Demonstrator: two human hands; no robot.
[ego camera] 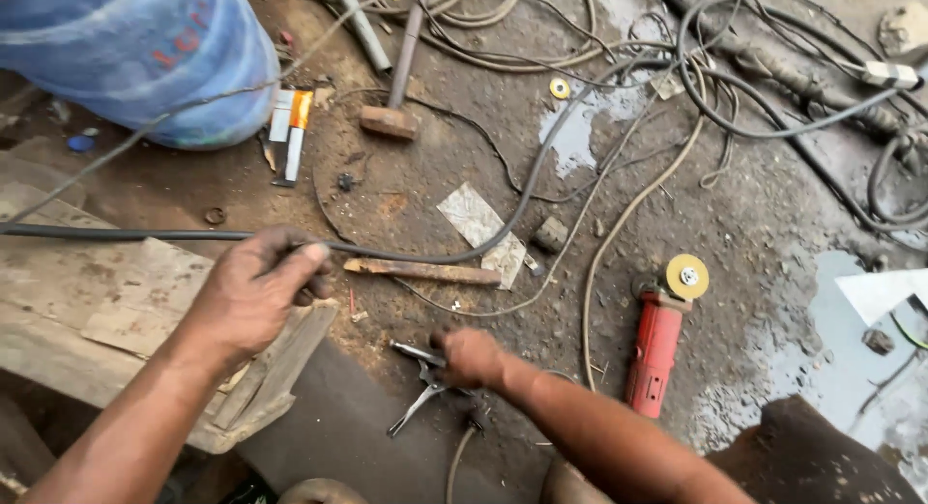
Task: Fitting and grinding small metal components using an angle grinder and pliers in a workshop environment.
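My left hand (259,289) is closed around a thick black cable (116,233) that runs in from the left and curves away over the dirt floor. My right hand (471,357) is lower down, gripping the handles of metal locking pliers (416,388) that lie on the ground. A rusty flat metal piece (421,270) rests between the two hands. Just beyond it lies a shiny metal plate (480,226).
A red angle grinder (659,342) with a yellow disc lies to the right. A hammer (394,88) is farther up. A big blue plastic container (135,55) stands top left. Wooden planks (97,311) sit at left. Tangled cables (735,88) and puddles (580,127) cover the floor.
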